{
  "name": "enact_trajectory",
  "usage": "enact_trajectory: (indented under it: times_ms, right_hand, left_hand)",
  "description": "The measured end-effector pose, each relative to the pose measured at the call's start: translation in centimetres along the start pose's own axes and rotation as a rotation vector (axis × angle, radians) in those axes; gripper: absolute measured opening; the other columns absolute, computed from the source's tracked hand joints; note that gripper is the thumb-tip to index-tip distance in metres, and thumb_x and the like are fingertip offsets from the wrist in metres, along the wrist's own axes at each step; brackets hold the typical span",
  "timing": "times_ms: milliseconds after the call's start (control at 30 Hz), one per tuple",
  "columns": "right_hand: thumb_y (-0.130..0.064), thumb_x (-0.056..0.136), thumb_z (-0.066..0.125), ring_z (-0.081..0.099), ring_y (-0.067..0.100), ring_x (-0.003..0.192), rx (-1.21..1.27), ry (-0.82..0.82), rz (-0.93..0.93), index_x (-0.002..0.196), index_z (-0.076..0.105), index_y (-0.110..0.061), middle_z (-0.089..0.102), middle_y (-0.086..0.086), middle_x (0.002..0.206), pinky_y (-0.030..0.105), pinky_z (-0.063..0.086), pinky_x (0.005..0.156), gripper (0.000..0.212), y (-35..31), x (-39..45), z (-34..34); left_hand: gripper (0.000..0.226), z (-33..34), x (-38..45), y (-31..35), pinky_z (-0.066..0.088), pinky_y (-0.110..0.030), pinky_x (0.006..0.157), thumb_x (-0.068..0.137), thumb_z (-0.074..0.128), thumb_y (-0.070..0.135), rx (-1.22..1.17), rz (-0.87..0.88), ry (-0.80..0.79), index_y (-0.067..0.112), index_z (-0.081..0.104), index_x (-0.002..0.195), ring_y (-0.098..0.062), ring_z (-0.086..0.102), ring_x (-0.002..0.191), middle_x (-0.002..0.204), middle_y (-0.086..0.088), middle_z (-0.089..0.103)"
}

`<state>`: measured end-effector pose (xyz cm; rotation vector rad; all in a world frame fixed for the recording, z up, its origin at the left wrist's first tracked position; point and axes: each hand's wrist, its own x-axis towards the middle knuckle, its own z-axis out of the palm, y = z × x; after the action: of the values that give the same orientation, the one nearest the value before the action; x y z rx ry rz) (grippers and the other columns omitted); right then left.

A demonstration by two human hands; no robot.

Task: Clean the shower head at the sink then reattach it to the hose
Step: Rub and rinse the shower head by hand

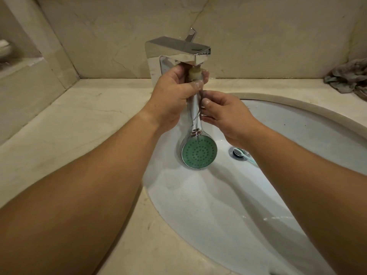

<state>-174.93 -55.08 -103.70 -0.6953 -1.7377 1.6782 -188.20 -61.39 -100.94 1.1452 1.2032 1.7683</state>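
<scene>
Left hand [170, 94] grips the shower head [196, 135] handle, inlet up under the faucet [178, 54] (flushing it through, likely); right hand [224, 114] pinches the handle steady.

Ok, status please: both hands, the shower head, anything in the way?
Left hand grips shower head handle, threaded end up under faucet. Right hand pinches handle. Toothbrush lies at drain, clear of work.
</scene>
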Motion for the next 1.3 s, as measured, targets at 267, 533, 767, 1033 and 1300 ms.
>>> enact_trajectory:
  times_ms: [267, 533, 767, 1033, 1300]
  right_hand:
    - [-0.009, 0.103, 0.048, 0.067, 0.029, 0.105, -0.011, 0.006, 0.001, 0.131, 0.062, -0.009, 0.070, 0.016, 0.118, 0.036, 0.054, 0.096, 0.031, 0.23, 0.17, -0.11]
    - [-0.009, 0.103, 0.049, 0.064, 0.020, 0.099, -0.020, 0.012, -0.005, 0.130, 0.062, -0.010, 0.071, 0.012, 0.112, 0.033, 0.054, 0.091, 0.030, 0.24, 0.16, -0.13]
    - [-0.016, 0.101, 0.054, 0.066, 0.025, 0.097, -0.111, 0.017, -0.023, 0.131, 0.060, -0.023, 0.073, 0.006, 0.109, 0.052, 0.052, 0.098, 0.032, 0.08, -0.08, 0.04]
    - [-0.015, 0.097, 0.062, 0.062, 0.023, 0.092, -0.144, 0.005, -0.031, 0.127, 0.059, -0.021, 0.071, 0.015, 0.112, 0.058, 0.050, 0.093, 0.031, -0.04, -0.62, 0.17]
    - [-0.017, 0.097, 0.062, 0.060, 0.020, 0.087, -0.139, -0.021, -0.030, 0.116, 0.061, -0.028, 0.068, 0.020, 0.109, 0.052, 0.054, 0.090, 0.022, 0.25, -0.67, 0.09]
  left_hand:
    - [0.032, 0.12, 0.01, -0.04, 0.055, -0.031, 0.096, 0.096, 0.052, -0.016, 0.009, -0.007, 0.002, 0.005, 0.060, 0.119, -0.014, 0.070, 0.102, 0.106, -0.007, 0.070]
    - [0.030, -0.12, 0.08, -0.24, 0.054, -0.031, 0.093, 0.091, 0.057, -0.008, -0.009, 0.007, -0.025, 0.008, 0.063, 0.115, -0.017, 0.068, 0.106, 0.106, -0.007, 0.070]
    - [0.029, -0.07, 0.28, -0.16, 0.056, -0.040, 0.095, 0.098, 0.052, -0.012, -0.031, 0.001, 0.038, 0.007, 0.063, 0.117, -0.017, 0.070, 0.103, 0.105, -0.005, 0.073]
    - [0.029, 0.07, 0.00, -0.14, 0.055, -0.036, 0.089, 0.098, 0.051, -0.012, 0.002, -0.021, 0.004, 0.005, 0.060, 0.119, -0.016, 0.067, 0.099, 0.105, -0.007, 0.069]
    - [0.032, 0.22, -0.24, -0.06, 0.057, -0.032, 0.087, 0.097, 0.052, -0.013, 0.005, -0.044, 0.003, 0.014, 0.064, 0.111, -0.015, 0.069, 0.097, 0.100, -0.004, 0.069]
